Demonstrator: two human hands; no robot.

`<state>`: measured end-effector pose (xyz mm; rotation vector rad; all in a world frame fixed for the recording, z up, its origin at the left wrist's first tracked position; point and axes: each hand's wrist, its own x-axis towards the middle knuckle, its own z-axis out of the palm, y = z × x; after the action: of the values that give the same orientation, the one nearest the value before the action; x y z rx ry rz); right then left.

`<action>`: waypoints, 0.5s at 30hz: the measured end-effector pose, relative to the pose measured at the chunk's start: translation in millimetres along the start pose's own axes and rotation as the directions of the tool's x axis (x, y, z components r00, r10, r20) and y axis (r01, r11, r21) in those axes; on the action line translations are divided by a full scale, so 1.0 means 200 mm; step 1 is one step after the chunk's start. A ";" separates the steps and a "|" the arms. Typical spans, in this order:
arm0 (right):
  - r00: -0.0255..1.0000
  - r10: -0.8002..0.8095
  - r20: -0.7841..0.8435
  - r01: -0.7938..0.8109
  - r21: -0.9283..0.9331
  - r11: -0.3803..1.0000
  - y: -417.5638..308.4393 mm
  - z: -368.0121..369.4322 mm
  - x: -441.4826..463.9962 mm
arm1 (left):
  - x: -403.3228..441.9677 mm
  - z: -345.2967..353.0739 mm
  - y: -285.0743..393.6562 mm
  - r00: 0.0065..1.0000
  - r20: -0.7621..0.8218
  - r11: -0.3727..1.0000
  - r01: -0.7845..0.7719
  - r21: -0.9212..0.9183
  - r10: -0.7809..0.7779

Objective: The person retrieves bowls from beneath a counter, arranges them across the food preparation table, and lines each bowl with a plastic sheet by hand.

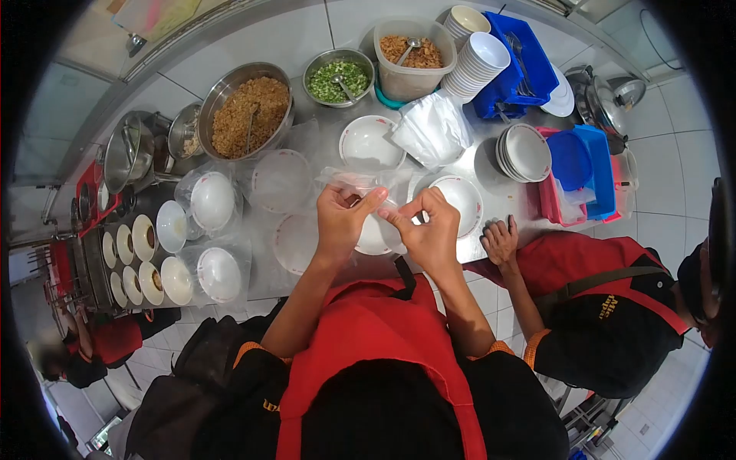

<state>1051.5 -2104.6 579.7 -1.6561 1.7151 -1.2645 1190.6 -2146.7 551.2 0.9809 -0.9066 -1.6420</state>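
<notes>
Between my two hands, above the steel table, is a clear plastic bag (355, 181). My left hand (343, 218) pinches one side of it, and my right hand (426, 226) pinches the other with fingers closed. Partly hidden below them is a white bowl (371, 236). Another white bowl (460, 201) lies just right of my right hand, and one more (372, 142) stands beyond my hands. A stack of clear bags (434, 130) lies beside that far bowl. To the left, several white bowls, such as this one (212, 201), are in or under clear plastic.
Along the back stand a pan of brown food (250, 119), a bowl of chopped greens (337, 81), a tub (414, 77) and stacked bowls (479, 69). A co-worker's hand (500, 241) rests at the table's right edge, near a blue basket (596, 172). Small bowls (150, 281) line the left.
</notes>
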 end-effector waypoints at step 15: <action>0.940 0.234 0.250 -0.260 0.077 0.962 0.51 -0.10 -0.13 | 0.03 -0.55 0.00 0.971 0.011 0.832 0.197 0.519 -0.237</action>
<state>984.5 -2088.8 497.1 -1.4134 1.6170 -0.9799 1288.6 -2164.6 506.5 1.4384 -1.3741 -1.6645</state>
